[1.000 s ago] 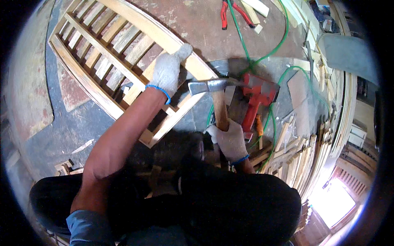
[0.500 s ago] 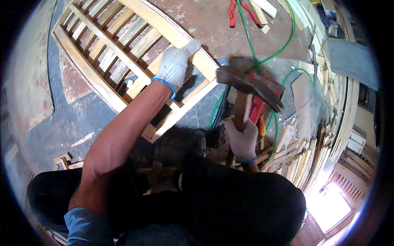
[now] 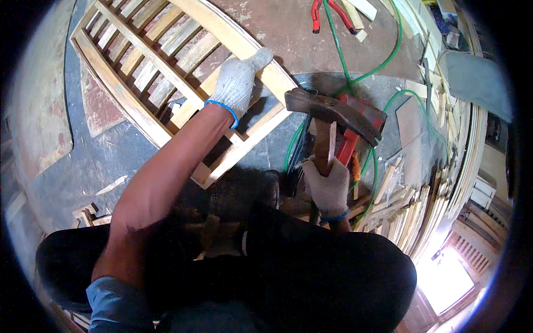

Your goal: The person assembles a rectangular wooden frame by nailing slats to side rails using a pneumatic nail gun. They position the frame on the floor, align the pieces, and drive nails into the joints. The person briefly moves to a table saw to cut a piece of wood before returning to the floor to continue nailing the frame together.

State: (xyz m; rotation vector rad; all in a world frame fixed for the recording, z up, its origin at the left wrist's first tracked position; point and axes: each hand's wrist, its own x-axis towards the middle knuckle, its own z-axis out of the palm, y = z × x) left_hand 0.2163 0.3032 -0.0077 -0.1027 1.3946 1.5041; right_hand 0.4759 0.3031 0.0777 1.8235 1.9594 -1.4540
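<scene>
A slatted wooden frame [image 3: 143, 56] with curved side rails and a lengthwise middle rail lies at a slant on the floor. My left hand [image 3: 236, 83], in a white knitted glove with a blue cuff, grips its right-hand rail near the close end; the fingertips are partly hidden. My right hand [image 3: 327, 186], gloved too, is closed round the wooden handle of a hammer [image 3: 338, 114]. The dark metal hammer head appears to meet the frame's right corner, though I cannot tell whether they touch. Under the hammer sits a partly hidden red tool [image 3: 348, 147].
Red-handled pliers [image 3: 336, 15] lie at the top beside wood offcuts [image 3: 362, 10]. A green hose [image 3: 383, 65] loops across the floor on the right. Wood strips [image 3: 402, 213] are piled at the lower right. Worn boards [image 3: 41, 111] lie at the left.
The hammer head has moved slightly left, up to the frame's corner, and is no longer blurred. The frame has shifted a little. My left hand keeps its hold.
</scene>
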